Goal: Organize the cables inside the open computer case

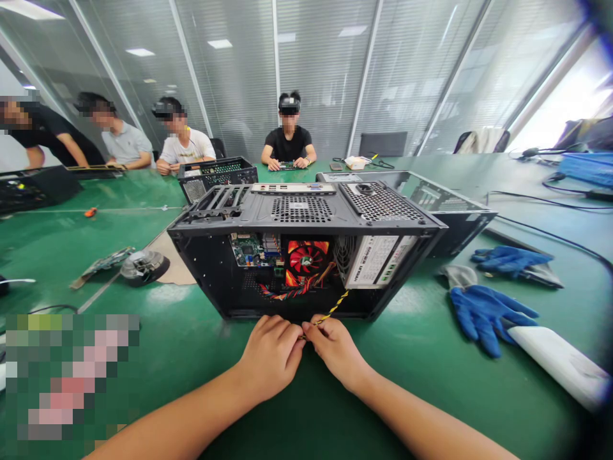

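Both hands low centre, just in front of the open computer case [306, 228] on the green tabletop [191, 358], almost touching each other. Left hand [272, 354]: grip closed, fingers curled, thumb and forefinger pinching the yellow-black twisted cable [335, 306]. Right hand [339, 351]: grip closed too, thumb and forefinger on the same cable, just beside the left. Cable runs from the hands up and right to the lower edge of the labelled power supply [380, 263] inside the case. Also inside: red-and-black fan [305, 258] in the middle, green circuit board [245, 250] left of it, multicoloured wire bundle [286, 292] below. Right side: two blue gloves [486, 313], white slab-like object [558, 361] touching the nearer one. Left side: round metal part [143, 266]. Second case [457, 227] behind, to the right. Person in black shirt [288, 145] seated across, hands at a board [287, 165].
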`<act>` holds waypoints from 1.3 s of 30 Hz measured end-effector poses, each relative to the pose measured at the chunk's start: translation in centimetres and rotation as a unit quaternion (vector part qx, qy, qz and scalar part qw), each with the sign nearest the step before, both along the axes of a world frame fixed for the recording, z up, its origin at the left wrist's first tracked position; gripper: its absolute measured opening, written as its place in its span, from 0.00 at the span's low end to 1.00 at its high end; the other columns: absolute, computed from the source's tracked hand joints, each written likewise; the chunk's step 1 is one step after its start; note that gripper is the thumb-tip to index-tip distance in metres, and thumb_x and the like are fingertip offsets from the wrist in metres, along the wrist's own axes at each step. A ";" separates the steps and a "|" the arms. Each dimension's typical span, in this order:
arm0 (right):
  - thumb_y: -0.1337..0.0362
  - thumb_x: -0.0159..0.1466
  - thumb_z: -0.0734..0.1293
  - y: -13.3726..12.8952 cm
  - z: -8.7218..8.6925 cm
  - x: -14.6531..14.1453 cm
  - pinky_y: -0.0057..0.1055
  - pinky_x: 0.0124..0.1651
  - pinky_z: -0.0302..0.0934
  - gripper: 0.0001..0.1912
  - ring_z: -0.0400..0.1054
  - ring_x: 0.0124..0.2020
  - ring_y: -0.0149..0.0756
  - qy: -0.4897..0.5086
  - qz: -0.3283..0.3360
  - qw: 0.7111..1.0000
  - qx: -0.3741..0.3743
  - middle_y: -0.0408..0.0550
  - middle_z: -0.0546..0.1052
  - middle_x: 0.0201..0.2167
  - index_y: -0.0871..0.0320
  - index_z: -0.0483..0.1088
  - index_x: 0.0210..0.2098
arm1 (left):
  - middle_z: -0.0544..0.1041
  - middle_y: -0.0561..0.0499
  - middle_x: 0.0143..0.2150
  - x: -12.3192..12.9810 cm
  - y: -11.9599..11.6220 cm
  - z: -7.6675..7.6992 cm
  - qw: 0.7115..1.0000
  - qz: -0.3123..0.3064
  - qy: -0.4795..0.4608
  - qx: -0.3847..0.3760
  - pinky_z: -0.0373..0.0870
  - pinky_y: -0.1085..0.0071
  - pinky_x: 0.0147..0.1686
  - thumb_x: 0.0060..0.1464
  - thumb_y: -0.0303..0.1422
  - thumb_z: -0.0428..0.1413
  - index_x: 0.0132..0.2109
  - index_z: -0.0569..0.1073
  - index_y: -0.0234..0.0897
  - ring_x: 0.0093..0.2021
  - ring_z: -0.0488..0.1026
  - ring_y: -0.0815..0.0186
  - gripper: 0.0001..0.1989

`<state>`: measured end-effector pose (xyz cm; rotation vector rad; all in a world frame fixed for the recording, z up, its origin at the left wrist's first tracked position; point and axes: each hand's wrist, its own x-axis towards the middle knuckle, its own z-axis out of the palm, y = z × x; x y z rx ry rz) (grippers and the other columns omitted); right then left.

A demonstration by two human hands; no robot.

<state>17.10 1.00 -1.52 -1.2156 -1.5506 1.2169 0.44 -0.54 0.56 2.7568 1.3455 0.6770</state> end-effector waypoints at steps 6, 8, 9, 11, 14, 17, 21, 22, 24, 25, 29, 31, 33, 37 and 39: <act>0.52 0.65 0.61 0.0 0.0 0.0 0.28 0.23 0.45 0.22 0.49 0.19 0.28 -0.009 -0.004 1.000 -0.006 0.37 0.57 0.15 0.55 0.57 0.18 | 0.74 0.49 0.33 -0.1 0.1 -0.3 1.000 0.018 -0.011 0.005 0.62 0.63 0.36 0.61 0.29 0.52 0.38 0.73 0.38 0.35 0.68 0.61 0.05; 0.52 0.65 0.61 -0.1 0.0 0.0 0.28 0.22 0.45 0.22 0.50 0.19 0.28 -0.008 -0.003 1.000 -0.010 0.37 0.57 0.15 0.55 0.57 0.18 | 0.73 0.50 0.32 -0.1 0.1 -0.5 0.999 0.020 -0.022 0.011 0.62 0.64 0.35 0.61 0.29 0.52 0.37 0.74 0.38 0.34 0.68 0.62 0.06; 0.52 0.65 0.61 -0.1 0.0 0.0 0.28 0.22 0.45 0.22 0.50 0.18 0.28 -0.007 -0.004 1.000 -0.012 0.37 0.57 0.15 0.55 0.57 0.19 | 0.73 0.50 0.32 0.0 0.2 -0.5 0.999 0.022 -0.028 0.013 0.62 0.64 0.35 0.61 0.29 0.52 0.37 0.73 0.38 0.33 0.68 0.62 0.06; 0.51 0.65 0.61 -0.1 -0.1 0.0 0.27 0.22 0.45 0.22 0.50 0.18 0.28 -0.004 -0.005 1.000 -0.019 0.37 0.57 0.15 0.55 0.58 0.19 | 0.73 0.50 0.30 0.0 0.2 -0.5 0.999 0.028 -0.040 0.012 0.61 0.64 0.34 0.61 0.30 0.52 0.36 0.73 0.37 0.32 0.68 0.62 0.07; 0.51 0.65 0.62 0.0 -0.1 0.0 0.27 0.21 0.46 0.23 0.51 0.18 0.27 0.003 -0.007 1.000 -0.027 0.36 0.58 0.15 0.55 0.57 0.19 | 0.72 0.50 0.29 0.0 0.3 -0.3 0.998 0.033 -0.042 0.016 0.60 0.64 0.33 0.62 0.32 0.52 0.34 0.72 0.37 0.31 0.67 0.63 0.09; 0.50 0.65 0.62 -0.1 -0.1 -0.1 0.27 0.21 0.46 0.23 0.51 0.17 0.27 0.006 -0.005 1.000 -0.030 0.36 0.58 0.15 0.55 0.57 0.18 | 0.72 0.51 0.28 -0.1 0.4 -0.2 0.999 0.034 -0.026 0.022 0.59 0.64 0.34 0.63 0.32 0.52 0.33 0.72 0.38 0.31 0.68 0.63 0.10; 0.50 0.64 0.62 -0.2 0.0 -0.1 0.27 0.21 0.47 0.23 0.52 0.18 0.27 0.011 0.005 0.999 -0.033 0.36 0.58 0.15 0.54 0.56 0.19 | 0.73 0.51 0.29 -0.2 0.4 -0.2 0.999 0.035 -0.010 0.022 0.59 0.64 0.34 0.62 0.30 0.52 0.33 0.73 0.37 0.31 0.68 0.62 0.09; 0.50 0.64 0.62 -0.2 0.1 -0.1 0.27 0.21 0.47 0.23 0.52 0.18 0.27 0.012 0.007 0.999 -0.033 0.36 0.58 0.15 0.54 0.56 0.19 | 0.73 0.51 0.29 -0.2 0.4 -0.2 0.999 0.035 -0.007 0.021 0.59 0.63 0.35 0.62 0.30 0.52 0.33 0.73 0.37 0.32 0.69 0.62 0.09; 0.50 0.64 0.62 -0.2 0.1 -0.1 0.27 0.21 0.47 0.23 0.51 0.18 0.27 0.015 0.010 0.999 -0.036 0.36 0.58 0.15 0.54 0.56 0.19 | 0.74 0.51 0.29 -0.1 0.5 -0.2 0.999 0.036 -0.003 0.022 0.59 0.64 0.35 0.63 0.30 0.51 0.33 0.73 0.37 0.32 0.69 0.62 0.09; 0.49 0.64 0.62 -0.2 0.1 -0.1 0.27 0.21 0.47 0.23 0.51 0.18 0.27 0.017 0.011 0.999 -0.038 0.36 0.58 0.15 0.54 0.56 0.19 | 0.73 0.51 0.28 -0.1 0.5 -0.2 0.999 0.036 -0.001 0.024 0.59 0.64 0.35 0.63 0.30 0.51 0.33 0.73 0.38 0.31 0.69 0.62 0.10; 0.48 0.63 0.62 -0.1 0.2 -0.1 0.27 0.21 0.47 0.23 0.52 0.18 0.27 0.015 0.014 0.999 -0.047 0.36 0.58 0.15 0.55 0.56 0.19 | 0.73 0.51 0.28 -0.1 0.6 -0.1 0.999 0.033 0.009 0.032 0.58 0.63 0.35 0.64 0.29 0.49 0.33 0.72 0.38 0.32 0.69 0.62 0.11; 0.47 0.63 0.62 -0.1 0.2 -0.1 0.27 0.22 0.48 0.23 0.53 0.18 0.27 0.010 0.016 0.999 -0.050 0.37 0.59 0.15 0.55 0.57 0.19 | 0.73 0.51 0.28 -0.1 0.6 0.0 0.999 0.033 0.015 0.031 0.58 0.63 0.34 0.64 0.29 0.49 0.33 0.72 0.38 0.33 0.69 0.62 0.11; 0.47 0.63 0.62 -0.1 0.2 -0.1 0.27 0.22 0.48 0.23 0.54 0.18 0.27 0.008 0.019 0.998 -0.051 0.37 0.59 0.16 0.55 0.57 0.20 | 0.74 0.51 0.29 -0.1 0.6 0.0 0.999 0.033 0.020 0.026 0.58 0.63 0.34 0.64 0.28 0.49 0.33 0.72 0.38 0.33 0.69 0.62 0.10; 0.46 0.63 0.61 -0.2 0.1 -0.1 0.27 0.22 0.48 0.23 0.54 0.18 0.27 0.012 0.020 0.998 -0.059 0.37 0.59 0.16 0.55 0.60 0.21 | 0.74 0.52 0.30 -0.1 0.6 0.1 0.999 0.033 0.027 0.016 0.57 0.63 0.35 0.63 0.27 0.50 0.34 0.71 0.38 0.34 0.69 0.61 0.09; 0.46 0.63 0.61 -0.2 0.1 -0.1 0.27 0.22 0.49 0.23 0.55 0.18 0.28 0.013 0.019 0.998 -0.058 0.37 0.60 0.16 0.55 0.60 0.21 | 0.74 0.52 0.30 -0.1 0.6 0.1 0.999 0.034 0.030 0.011 0.57 0.63 0.35 0.62 0.27 0.50 0.34 0.71 0.38 0.34 0.69 0.61 0.09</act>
